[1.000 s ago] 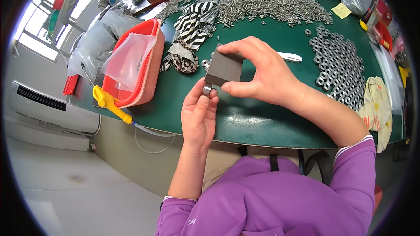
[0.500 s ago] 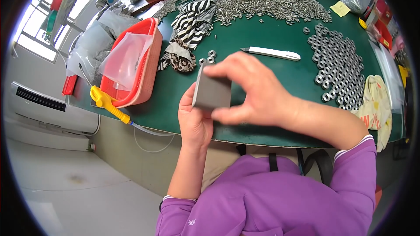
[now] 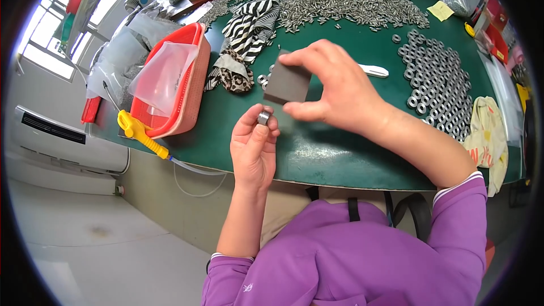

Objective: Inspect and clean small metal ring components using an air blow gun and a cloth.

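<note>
My left hand (image 3: 253, 150) pinches a small shiny metal ring (image 3: 263, 117) between thumb and fingers, over the table's near edge. Up and to the right of it, my right hand (image 3: 334, 82) grips a grey-brown rectangular block (image 3: 287, 82) by its edges, thumb below and fingers above. The block and the ring are apart. Just left of the block lie a few loose metal rings (image 3: 262, 79), partly covered by it. Behind my right hand a white-handled cutter (image 3: 374, 71) shows only its handle end.
Many metal rings (image 3: 433, 79) cover the table's right side, and a heap of small metal pins (image 3: 351, 5) lies at the back. At left are a red basket (image 3: 195, 88), a yellow air gun (image 3: 136, 127) and patterned cloths (image 3: 249, 31). A pale cloth (image 3: 488, 136) hangs at right.
My right hand has lifted the block up and away to the right from my left hand, uncovering the ring held there. The left hand has stayed nearly in place.
</note>
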Demonstrator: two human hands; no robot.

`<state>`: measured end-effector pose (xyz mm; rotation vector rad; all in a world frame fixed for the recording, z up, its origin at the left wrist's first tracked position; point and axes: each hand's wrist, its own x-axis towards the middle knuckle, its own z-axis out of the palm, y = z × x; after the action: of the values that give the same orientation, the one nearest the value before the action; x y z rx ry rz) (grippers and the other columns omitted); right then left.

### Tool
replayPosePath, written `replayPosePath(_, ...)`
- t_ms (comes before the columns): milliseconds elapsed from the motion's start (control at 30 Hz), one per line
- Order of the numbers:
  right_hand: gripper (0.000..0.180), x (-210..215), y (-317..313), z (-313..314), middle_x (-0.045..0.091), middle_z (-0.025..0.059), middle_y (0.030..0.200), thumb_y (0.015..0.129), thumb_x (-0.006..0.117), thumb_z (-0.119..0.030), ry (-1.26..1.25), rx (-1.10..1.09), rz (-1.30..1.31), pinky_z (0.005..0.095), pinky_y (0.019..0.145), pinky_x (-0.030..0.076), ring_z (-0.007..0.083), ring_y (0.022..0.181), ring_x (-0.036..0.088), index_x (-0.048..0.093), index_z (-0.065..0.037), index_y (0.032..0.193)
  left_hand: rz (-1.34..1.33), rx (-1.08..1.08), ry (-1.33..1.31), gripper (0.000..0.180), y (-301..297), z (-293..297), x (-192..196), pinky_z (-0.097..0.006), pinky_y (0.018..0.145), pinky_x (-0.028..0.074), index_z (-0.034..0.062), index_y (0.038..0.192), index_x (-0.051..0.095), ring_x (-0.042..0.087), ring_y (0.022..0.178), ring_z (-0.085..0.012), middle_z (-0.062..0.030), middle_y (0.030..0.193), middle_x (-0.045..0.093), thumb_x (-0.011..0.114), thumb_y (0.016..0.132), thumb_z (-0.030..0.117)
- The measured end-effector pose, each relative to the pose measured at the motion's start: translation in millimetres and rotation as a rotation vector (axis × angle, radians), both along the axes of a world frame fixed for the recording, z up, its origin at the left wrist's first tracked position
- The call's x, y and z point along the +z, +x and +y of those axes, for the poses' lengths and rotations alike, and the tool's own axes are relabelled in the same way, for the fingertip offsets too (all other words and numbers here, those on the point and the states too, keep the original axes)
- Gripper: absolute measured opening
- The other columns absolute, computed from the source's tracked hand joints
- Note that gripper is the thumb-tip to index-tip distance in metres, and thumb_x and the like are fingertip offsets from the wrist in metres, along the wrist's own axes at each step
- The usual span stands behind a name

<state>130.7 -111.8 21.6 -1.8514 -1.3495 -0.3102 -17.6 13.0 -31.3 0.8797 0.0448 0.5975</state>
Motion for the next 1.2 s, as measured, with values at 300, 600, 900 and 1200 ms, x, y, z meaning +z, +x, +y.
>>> replayPosePath(300, 0.053, -5, 6, 2, 0.053, 0.0102, 0.093, 0.062, 0.073, -0.032, 0.127, 0.051, 0.067, 0.0371, 0.081, 0.043, 0.0273, 0.092, 0.052, 0.056, -0.009, 0.106, 0.067, 0.008, -0.01, 0.036, 2, 1, 2, -0.024, 0.084, 0.048, -0.0006, 0.122, 0.049, 0.057, 0.094, -0.013, -0.0076, 0.108, 0.057, 0.056, 0.087, 0.003)
replayPosePath(600, 0.055, 9, -35, -6, 0.051, 0.0109, 0.094, 0.058, 0.074, -0.031, 0.039, 0.319, 0.015, 0.0395, 0.079, 0.042, 0.0298, 0.09, 0.051, 0.056, -0.011, 0.106, 0.092, 0.089, 0.009, 0.03, -1, -7, 8, -0.032, 0.081, 0.052, 0.0014, 0.109, 0.054, 0.06, 0.095, -0.0184, -0.0112, 0.107, 0.06, 0.062, 0.081, 0.008)
replayPosePath(900, 0.054, 8, -39, -5, 0.05, 0.0115, 0.091, 0.057, 0.074, -0.03, 0.049, 0.373, 0.011, 0.0402, 0.079, 0.043, 0.0304, 0.089, 0.051, 0.057, -0.011, 0.105, 0.09, 0.087, -0.006, 0.025, 0, -6, 5, -0.03, 0.078, 0.052, 0.0035, 0.107, 0.052, 0.06, 0.09, -0.0165, -0.0081, 0.101, 0.06, 0.058, 0.084, 0.012)
replayPosePath(1200, 0.052, -1, -9, 1, 0.051, 0.0128, 0.094, 0.06, 0.073, -0.031, 0.111, 0.146, 0.047, 0.039, 0.079, 0.043, 0.0307, 0.09, 0.05, 0.057, -0.009, 0.104, 0.068, 0.048, 0.054, 0.026, 2, -3, 1, -0.027, 0.077, 0.049, 0.0009, 0.109, 0.051, 0.058, 0.086, -0.0139, -0.0083, 0.1, 0.059, 0.058, 0.084, 0.004)
